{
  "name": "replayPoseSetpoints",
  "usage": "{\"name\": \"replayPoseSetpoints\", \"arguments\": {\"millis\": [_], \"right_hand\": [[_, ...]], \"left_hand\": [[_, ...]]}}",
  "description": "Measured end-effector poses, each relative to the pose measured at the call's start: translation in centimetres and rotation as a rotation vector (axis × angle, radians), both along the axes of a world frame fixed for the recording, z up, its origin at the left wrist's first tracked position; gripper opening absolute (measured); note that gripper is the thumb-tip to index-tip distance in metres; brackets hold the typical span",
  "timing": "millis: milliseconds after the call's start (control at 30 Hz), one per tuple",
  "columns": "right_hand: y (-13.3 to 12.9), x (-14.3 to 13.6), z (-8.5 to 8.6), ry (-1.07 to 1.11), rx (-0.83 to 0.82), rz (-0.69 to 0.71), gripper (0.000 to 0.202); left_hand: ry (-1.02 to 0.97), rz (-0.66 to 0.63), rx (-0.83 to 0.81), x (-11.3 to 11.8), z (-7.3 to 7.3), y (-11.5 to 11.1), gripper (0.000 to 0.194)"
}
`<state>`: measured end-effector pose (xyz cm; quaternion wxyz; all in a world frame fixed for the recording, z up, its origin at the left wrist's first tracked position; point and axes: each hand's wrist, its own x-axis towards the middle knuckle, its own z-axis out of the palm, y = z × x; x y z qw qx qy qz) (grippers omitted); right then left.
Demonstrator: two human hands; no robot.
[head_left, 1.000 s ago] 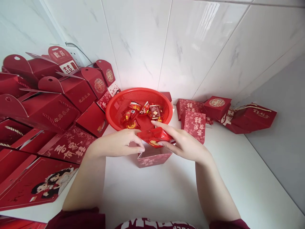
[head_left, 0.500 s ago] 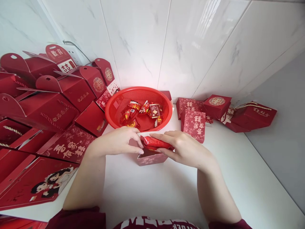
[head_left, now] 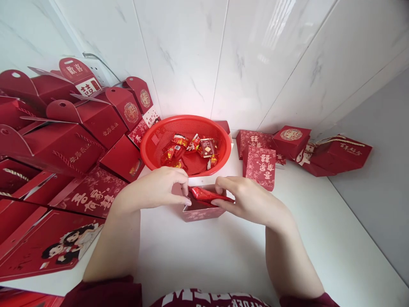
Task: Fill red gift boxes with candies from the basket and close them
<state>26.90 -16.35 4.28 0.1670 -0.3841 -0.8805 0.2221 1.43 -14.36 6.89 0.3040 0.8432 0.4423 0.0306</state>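
Note:
In front of me stands a small red gift box (head_left: 204,214) with a floral print, its top uncovered. My left hand (head_left: 164,187) pinches the box's left wall between thumb and fingers. A shiny red wrapped packet (head_left: 206,195) lies tilted in the box's mouth, partly below the rim. My right hand (head_left: 247,195) is curled over the box's right side, thumb and fingertips on the packet's right end. Just behind the box, a red plastic basket (head_left: 150,151) holds several wrapped sweets (head_left: 193,143).
Many red gift boxes (head_left: 73,149) crowd the left side. A floral box (head_left: 261,166), another red box (head_left: 291,140) and a box with a rope handle (head_left: 343,153) sit at the back right. White tiled wall (head_left: 188,55) rises behind the white table (head_left: 207,256).
The red packet has dropped lower into the box and tilts more. My right fingers have drawn back from its top, and my left hand stays at the box's left wall.

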Motion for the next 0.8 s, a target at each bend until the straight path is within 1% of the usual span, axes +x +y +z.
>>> {"name": "replayPoseSetpoints", "arguments": {"millis": [100, 200, 333, 467, 500, 533, 600, 633, 667, 700, 733, 767, 800], "right_hand": [[0.2, -0.2, -0.1, -0.026, 0.032, 0.018, 0.015], [0.4, -0.3, -0.2, -0.023, 0.045, 0.046, 0.009], [0.5, -0.4, -0.3, -0.034, 0.072, 0.079, 0.017], [0.5, -0.3, -0.2, -0.021, 0.071, 0.081, 0.018], [0.5, -0.2, -0.1, -0.003, 0.063, 0.074, 0.017], [0.4, -0.1, 0.0, 0.023, 0.055, 0.06, 0.016], [0.4, 0.1, 0.1, 0.089, 0.053, 0.021, 0.012], [0.3, 0.2, 0.1, 0.12, 0.057, 0.006, 0.015], [0.3, 0.3, 0.1, 0.144, 0.06, -0.003, 0.025], [0.4, 0.4, 0.0, 0.156, 0.057, -0.005, 0.039], [0.4, 0.5, -0.2, 0.154, 0.047, -0.003, 0.053], [0.5, 0.6, -0.4, 0.141, 0.027, -0.001, 0.064], [0.5, 0.6, -0.7, 0.119, 0.0, -0.004, 0.07]], "left_hand": [[-0.011, 0.025, -0.028, -0.1, -0.1, -0.1, 0.02], [-0.008, 0.024, -0.048, -0.2, -0.2, -0.1, 0.019], [-0.007, 0.03, -0.056, -0.2, -0.1, -0.1, 0.02], [-0.034, 0.025, -0.052, -0.2, 0.2, -0.3, 0.021], [-0.043, 0.03, -0.044, -0.2, 0.3, -0.4, 0.023], [-0.054, 0.039, -0.035, -0.2, 0.4, -0.5, 0.031], [-0.078, 0.059, -0.034, 0.0, 0.5, -0.7, 0.056], [-0.087, 0.065, -0.042, 0.1, 0.5, -0.7, 0.068], [-0.091, 0.064, -0.055, 0.3, 0.5, -0.8, 0.077], [-0.094, 0.062, -0.064, 0.4, 0.5, -0.8, 0.081], [-0.096, 0.058, -0.068, 0.6, 0.4, -0.8, 0.08], [-0.095, 0.052, -0.064, 0.7, 0.4, -0.8, 0.076], [-0.089, 0.043, -0.055, 0.8, 0.2, -0.7, 0.067]]}}
